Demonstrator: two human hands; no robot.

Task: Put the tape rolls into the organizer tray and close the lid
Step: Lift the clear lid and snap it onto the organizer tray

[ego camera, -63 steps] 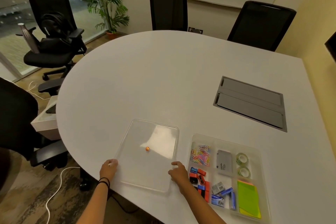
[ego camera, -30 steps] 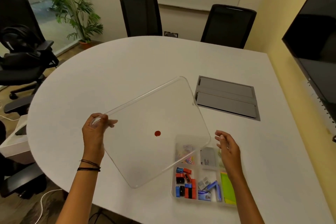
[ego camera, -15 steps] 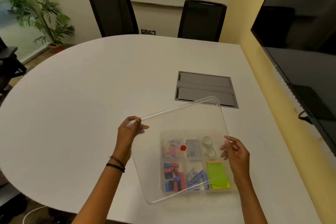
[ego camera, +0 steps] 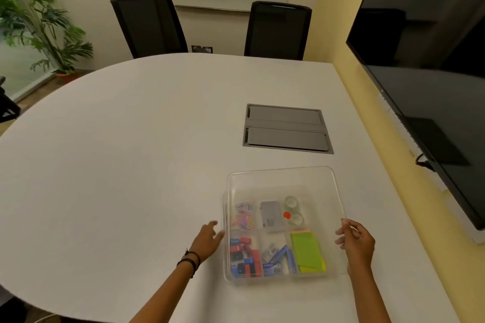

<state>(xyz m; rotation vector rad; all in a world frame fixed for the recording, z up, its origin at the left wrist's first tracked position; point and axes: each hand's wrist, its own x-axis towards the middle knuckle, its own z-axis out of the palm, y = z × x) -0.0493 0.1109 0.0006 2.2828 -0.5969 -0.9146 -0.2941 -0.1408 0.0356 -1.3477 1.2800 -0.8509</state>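
The clear organizer tray [ego camera: 223,207] sits on the white table near the front edge. Its clear lid [ego camera: 282,178], marked with a red dot, lies over it, shifted slightly right and away so the tray's left rim shows. Two clear tape rolls [ego camera: 293,210] show through the lid in the tray's far right compartment. My left hand [ego camera: 208,240] is at the tray's left side, fingers spread, fingertips at the lid's edge. My right hand [ego camera: 354,240] pinches the lid's right edge.
The tray also holds paper clips, a grey box, red and blue clips and green sticky notes. A grey cable hatch [ego camera: 286,127] is set into the table beyond it. Two black chairs stand at the far side, and a dark screen [ego camera: 425,92] hangs on the right wall.
The lid was lifted from the table on the left, carried right and lowered flat over the tray. My left hand has let go of its edge.
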